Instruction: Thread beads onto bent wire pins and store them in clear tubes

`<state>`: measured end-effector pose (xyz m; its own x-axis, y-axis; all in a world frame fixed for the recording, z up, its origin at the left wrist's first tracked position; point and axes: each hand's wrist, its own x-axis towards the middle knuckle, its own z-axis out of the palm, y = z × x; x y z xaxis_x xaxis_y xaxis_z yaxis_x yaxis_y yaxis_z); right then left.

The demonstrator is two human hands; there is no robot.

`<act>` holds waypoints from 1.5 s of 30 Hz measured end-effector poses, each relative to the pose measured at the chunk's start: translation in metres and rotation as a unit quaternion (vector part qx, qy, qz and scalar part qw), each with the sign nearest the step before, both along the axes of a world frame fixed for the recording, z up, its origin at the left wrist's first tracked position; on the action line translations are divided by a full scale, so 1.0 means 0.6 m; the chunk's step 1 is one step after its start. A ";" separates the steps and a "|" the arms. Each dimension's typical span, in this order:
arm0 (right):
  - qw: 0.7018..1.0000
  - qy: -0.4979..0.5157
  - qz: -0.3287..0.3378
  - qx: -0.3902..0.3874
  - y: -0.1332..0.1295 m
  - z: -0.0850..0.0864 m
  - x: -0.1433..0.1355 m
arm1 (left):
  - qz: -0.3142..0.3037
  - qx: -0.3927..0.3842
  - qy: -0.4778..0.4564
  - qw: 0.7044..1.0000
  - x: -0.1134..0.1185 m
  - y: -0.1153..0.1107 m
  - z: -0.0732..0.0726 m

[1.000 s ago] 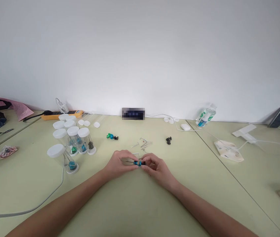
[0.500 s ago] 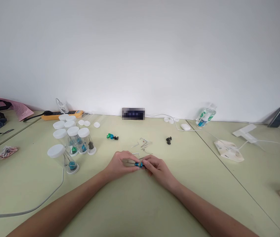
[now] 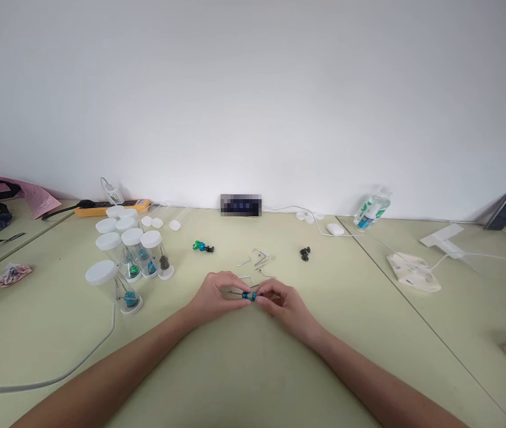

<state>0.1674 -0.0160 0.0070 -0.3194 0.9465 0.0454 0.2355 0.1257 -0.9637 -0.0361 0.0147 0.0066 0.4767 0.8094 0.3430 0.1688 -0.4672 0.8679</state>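
My left hand [image 3: 218,297] pinches a small blue metallic spool-shaped part [image 3: 248,295] between thumb and fingers, with a thin rod sticking out of it to the left. My right hand [image 3: 285,303] is closed on the right end of the same part, where a dark bit shows at the fingertips. Just beyond my hands lie several L-shaped hex keys [image 3: 261,259]. To their left is a row of green, blue and black parts [image 3: 203,246]; to their right sits a small cluster of black parts [image 3: 305,254].
Several clear tubes with white lids [image 3: 101,272] stand at left, with coloured parts and rods inside. Behind them lies an orange power strip [image 3: 96,209]. White discs [image 3: 310,218], a white mouse [image 3: 335,229], a plastic bottle [image 3: 371,211] and a packet [image 3: 413,271] are at right.
My right fingers have shifted slightly on the blue part, which has moved a touch to the left. The left hand stays almost in place, and the other things have not moved.
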 end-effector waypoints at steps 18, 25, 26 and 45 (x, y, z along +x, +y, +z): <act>1.000 -0.009 0.004 0.000 0.001 0.002 -0.002 | -0.003 0.006 0.003 1.000 0.000 -0.001 0.005; 1.000 -0.015 0.003 -0.023 -0.001 0.002 0.000 | 0.002 0.001 0.004 1.000 0.000 0.000 0.003; 1.000 -0.009 -0.002 -0.025 -0.001 0.002 0.000 | 0.009 -0.006 0.004 1.000 -0.001 0.000 0.003; 1.000 -0.021 0.000 0.001 -0.001 0.003 -0.002 | -0.004 0.014 0.004 1.000 0.001 -0.001 0.005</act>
